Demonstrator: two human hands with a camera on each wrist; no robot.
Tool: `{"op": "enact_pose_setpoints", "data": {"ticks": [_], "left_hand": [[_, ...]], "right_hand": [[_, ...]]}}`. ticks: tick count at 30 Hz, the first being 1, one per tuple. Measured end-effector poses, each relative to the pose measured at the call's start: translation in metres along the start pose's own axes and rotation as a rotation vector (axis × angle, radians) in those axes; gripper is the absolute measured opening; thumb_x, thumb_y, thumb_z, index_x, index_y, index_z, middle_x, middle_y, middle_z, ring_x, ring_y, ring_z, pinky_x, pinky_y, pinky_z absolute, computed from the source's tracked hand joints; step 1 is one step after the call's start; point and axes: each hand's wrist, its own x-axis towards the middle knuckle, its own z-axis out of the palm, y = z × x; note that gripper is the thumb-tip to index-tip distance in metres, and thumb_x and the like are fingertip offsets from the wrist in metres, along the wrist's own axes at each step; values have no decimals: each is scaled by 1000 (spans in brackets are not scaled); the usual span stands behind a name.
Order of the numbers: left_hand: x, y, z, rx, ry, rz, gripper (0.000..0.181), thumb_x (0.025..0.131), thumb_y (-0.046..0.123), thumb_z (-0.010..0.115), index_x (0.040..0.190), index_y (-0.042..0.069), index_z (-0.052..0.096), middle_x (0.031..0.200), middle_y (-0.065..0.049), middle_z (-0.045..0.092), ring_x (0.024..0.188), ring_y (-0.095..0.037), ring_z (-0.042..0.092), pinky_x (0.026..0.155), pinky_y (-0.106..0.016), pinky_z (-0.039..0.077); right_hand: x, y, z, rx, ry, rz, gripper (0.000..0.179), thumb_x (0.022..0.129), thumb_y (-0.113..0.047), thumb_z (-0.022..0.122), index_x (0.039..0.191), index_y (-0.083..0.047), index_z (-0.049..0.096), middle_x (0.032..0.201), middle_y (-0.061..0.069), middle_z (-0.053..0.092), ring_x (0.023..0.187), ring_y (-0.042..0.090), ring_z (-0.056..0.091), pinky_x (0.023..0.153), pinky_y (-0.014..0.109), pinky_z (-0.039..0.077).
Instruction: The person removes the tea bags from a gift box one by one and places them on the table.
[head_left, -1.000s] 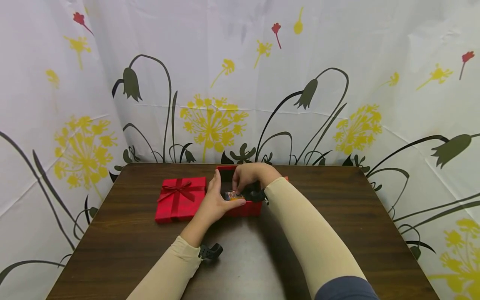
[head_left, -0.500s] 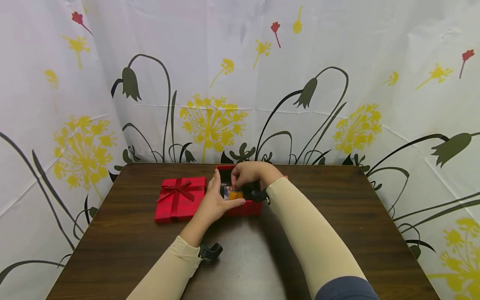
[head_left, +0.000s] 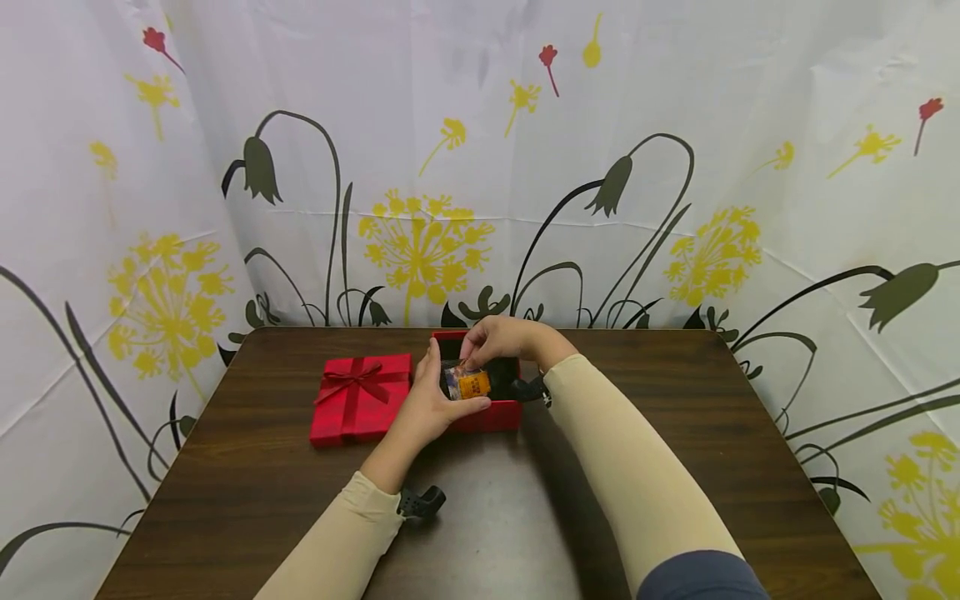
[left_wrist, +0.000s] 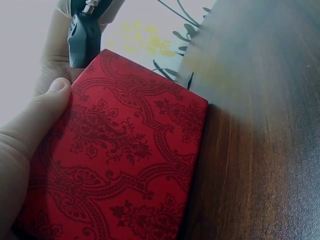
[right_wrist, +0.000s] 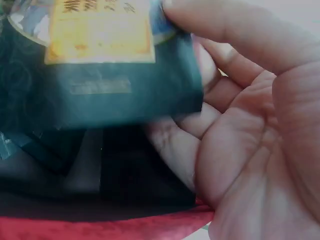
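Observation:
A red gift box (head_left: 486, 419) stands without its lid near the table's back edge, dark inside. My left hand (head_left: 426, 404) holds its left front corner, the thumb along the front rim and the fingers up the left side. In the left wrist view the box wall (left_wrist: 115, 155) has a dark scroll pattern under my thumb. My right hand (head_left: 508, 340) pinches a small flat packet (head_left: 468, 382) over the box opening. In the right wrist view this packet (right_wrist: 105, 95) is dark green with an orange label and printed characters, partly blurred. More dark material lies in the box below it.
The red lid (head_left: 360, 398) with a ribbon bow lies left of the box on the brown wooden table (head_left: 660, 450). Behind the table hangs a white curtain (head_left: 480, 167) with flower prints. A small orange-red edge seen earlier beside the right wrist is now hidden.
The packet has come up into fuller view and tilted, showing its orange label. My right hand has risen slightly and shifted right. The left hand has stayed on the box.

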Motion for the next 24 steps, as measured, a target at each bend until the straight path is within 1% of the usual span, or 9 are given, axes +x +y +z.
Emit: {"op": "enact_pose_setpoints", "data": {"ticks": [3,5,7,9,12,13,16,20,24], "left_hand": [[0,-1,-1,-5,6,-2,149,75,68,93,176,30,-9,184,-11,6,166,-42,22,128,-68,34],[0,-2,-1,-2,8,-8,150,74,70,93,176,30,-10,184,-12,7,165,-43,24,127,-69,36],[0,-2,-2,-8,8,-24,151,74,68,93,175,31,-13,184,-12,8,165,-43,26,126,-68,37],[0,-2,-2,-16,3,-37,151,76,64,94,174,31,-16,184,-14,7,165,-44,25,126,-69,36],[0,-2,-1,-32,0,-48,152,78,58,96,174,31,-19,184,-16,5,167,-44,21,127,-70,33],[1,-2,-1,-32,2,-46,153,78,57,96,174,30,-20,184,-17,5,167,-44,20,128,-70,32],[2,-4,-1,-35,5,-25,152,78,54,97,174,28,-19,184,-17,5,168,-43,18,129,-68,31],[2,-4,0,-42,10,16,152,78,52,98,175,29,-16,183,-17,8,168,-40,18,129,-68,32],[2,-3,1,-43,17,45,150,78,49,99,175,29,-13,182,-17,10,168,-39,19,129,-67,32]], "right_hand": [[0,1,1,-4,5,-39,7,96,-12,84,97,-8,78,92,-1,78,91,13,66,99,43,56],[0,2,1,-11,24,-69,9,97,-16,83,95,-10,77,92,-3,76,89,12,62,94,42,55],[-1,4,1,30,37,-95,12,100,-16,80,94,-10,74,91,-3,73,88,11,62,90,42,55],[-3,6,1,81,56,-112,14,103,-16,77,92,-9,71,88,-2,71,85,11,63,87,38,55],[-5,8,0,169,70,-129,17,106,-16,73,92,-8,66,81,-1,64,80,13,60,82,36,54],[-5,9,0,183,77,-134,18,106,-16,73,92,-8,66,78,-1,61,78,15,56,79,36,52],[-5,10,0,219,89,-130,19,108,-20,71,94,-10,64,80,-3,59,81,14,56,82,34,53],[-5,12,-1,254,118,-114,17,111,-23,66,99,-13,63,89,-5,62,90,14,60,91,34,55],[-8,13,-1,280,159,-105,16,113,-27,62,104,-14,62,92,-4,63,94,15,59,96,35,54]]}}
